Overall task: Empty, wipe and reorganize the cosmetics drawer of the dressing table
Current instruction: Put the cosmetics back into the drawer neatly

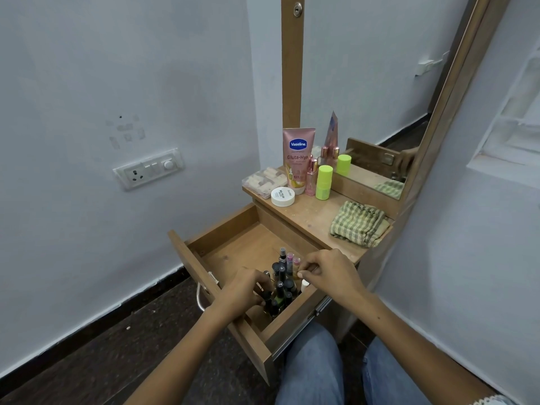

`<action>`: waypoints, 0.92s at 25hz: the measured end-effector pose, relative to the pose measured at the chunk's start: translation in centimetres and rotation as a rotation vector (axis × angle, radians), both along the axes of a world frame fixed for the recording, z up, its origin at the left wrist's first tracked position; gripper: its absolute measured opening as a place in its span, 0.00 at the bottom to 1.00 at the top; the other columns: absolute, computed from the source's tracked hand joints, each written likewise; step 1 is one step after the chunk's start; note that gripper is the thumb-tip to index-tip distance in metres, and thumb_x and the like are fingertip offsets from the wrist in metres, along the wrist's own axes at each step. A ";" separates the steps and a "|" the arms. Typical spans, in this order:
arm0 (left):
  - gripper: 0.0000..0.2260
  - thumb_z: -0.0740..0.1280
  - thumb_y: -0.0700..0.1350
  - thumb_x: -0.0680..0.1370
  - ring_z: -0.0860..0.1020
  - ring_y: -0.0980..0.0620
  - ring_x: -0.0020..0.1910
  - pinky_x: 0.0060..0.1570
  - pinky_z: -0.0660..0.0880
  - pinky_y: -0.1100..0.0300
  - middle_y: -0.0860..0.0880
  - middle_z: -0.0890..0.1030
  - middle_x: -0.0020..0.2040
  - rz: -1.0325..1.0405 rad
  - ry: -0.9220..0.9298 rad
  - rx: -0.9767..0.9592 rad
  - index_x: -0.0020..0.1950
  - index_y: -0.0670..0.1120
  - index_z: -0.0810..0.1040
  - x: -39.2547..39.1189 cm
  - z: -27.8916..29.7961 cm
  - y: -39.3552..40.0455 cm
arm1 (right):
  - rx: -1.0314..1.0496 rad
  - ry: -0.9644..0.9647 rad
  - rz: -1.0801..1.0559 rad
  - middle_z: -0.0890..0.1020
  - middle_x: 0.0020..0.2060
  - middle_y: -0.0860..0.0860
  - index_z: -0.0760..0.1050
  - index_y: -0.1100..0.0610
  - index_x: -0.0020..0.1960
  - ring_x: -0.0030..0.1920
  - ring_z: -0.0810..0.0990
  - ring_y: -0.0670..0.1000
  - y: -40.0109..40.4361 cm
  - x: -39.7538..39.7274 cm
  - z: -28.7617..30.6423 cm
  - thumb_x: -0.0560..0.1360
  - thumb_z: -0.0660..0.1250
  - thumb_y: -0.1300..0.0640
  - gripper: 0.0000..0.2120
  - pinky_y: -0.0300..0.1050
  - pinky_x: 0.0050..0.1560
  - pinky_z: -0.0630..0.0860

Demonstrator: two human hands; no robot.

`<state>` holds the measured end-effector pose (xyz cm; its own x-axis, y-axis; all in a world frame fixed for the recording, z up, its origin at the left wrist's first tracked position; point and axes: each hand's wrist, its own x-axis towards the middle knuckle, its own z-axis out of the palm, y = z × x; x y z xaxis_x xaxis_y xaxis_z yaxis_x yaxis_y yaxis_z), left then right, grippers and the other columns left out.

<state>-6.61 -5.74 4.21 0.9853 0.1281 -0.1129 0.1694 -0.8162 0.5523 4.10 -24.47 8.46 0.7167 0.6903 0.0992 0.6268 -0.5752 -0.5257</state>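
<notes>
Standing upright in the open drawer (222, 238), near its right wall: small dark bottles (282, 287), labels unreadable. Left hand (244, 290) curled among them, grip unclear, fingertips hidden. Right hand (327, 271) pinching something too small to identify. Checked cloth (359, 223) folded on tabletop (309, 211).

Place: we are looking at a home bedroom corner with a dressing table (309, 214) against pale painted walls.
Upper right of the frame: a tall wood-framed mirror (388, 92) is reflecting the room.
Centre: a Vaseline tube (298, 159), small bottles and a folded checked cloth (359, 223) are sitting on the tabletop.
Left middle: a wall switchboard (147, 168) is showing.
Lower centre: an open drawer (233, 247) is holding cosmetics.
</notes>
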 end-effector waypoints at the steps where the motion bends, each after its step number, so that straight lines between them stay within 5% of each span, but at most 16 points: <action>1: 0.10 0.73 0.37 0.71 0.80 0.60 0.47 0.48 0.80 0.60 0.53 0.81 0.50 -0.005 -0.013 0.014 0.49 0.48 0.81 0.0 0.0 0.0 | -0.002 -0.003 0.000 0.84 0.37 0.43 0.83 0.47 0.42 0.38 0.81 0.41 0.0 0.0 0.0 0.71 0.73 0.50 0.02 0.44 0.42 0.80; 8: 0.14 0.75 0.40 0.69 0.79 0.61 0.46 0.47 0.79 0.58 0.56 0.81 0.49 0.000 -0.067 0.068 0.52 0.52 0.80 -0.1 1.0 0.2 | -0.007 -0.002 0.010 0.84 0.38 0.43 0.83 0.48 0.44 0.39 0.81 0.41 -0.2 -0.2 0.0 0.71 0.72 0.50 0.03 0.41 0.41 0.79; 15: 0.18 0.72 0.42 0.73 0.79 0.63 0.42 0.44 0.79 0.62 0.57 0.81 0.49 0.181 -0.378 0.085 0.60 0.54 0.77 2.2 5.1 -1.3 | 0.252 -0.013 -0.066 0.85 0.41 0.44 0.83 0.52 0.49 0.39 0.83 0.40 0.5 2.1 1.5 0.72 0.73 0.58 0.07 0.34 0.41 0.79; 19: 0.18 0.72 0.45 0.73 0.79 0.61 0.41 0.45 0.79 0.59 0.56 0.81 0.48 0.286 -0.482 0.048 0.62 0.54 0.77 5.0 7.2 -2.2 | 0.270 -0.297 -0.191 0.82 0.50 0.51 0.80 0.56 0.56 0.46 0.81 0.49 2.3 7.7 2.6 0.72 0.72 0.59 0.13 0.40 0.44 0.75; 23: 0.16 0.72 0.48 0.73 0.79 0.60 0.44 0.47 0.79 0.57 0.55 0.82 0.47 0.298 -0.517 0.018 0.61 0.51 0.78 7.5 7.8 -2.9 | 0.168 -0.358 -0.288 0.72 0.65 0.57 0.69 0.59 0.68 0.63 0.74 0.57 4.9 13.0 4.3 0.72 0.72 0.59 0.26 0.49 0.57 0.75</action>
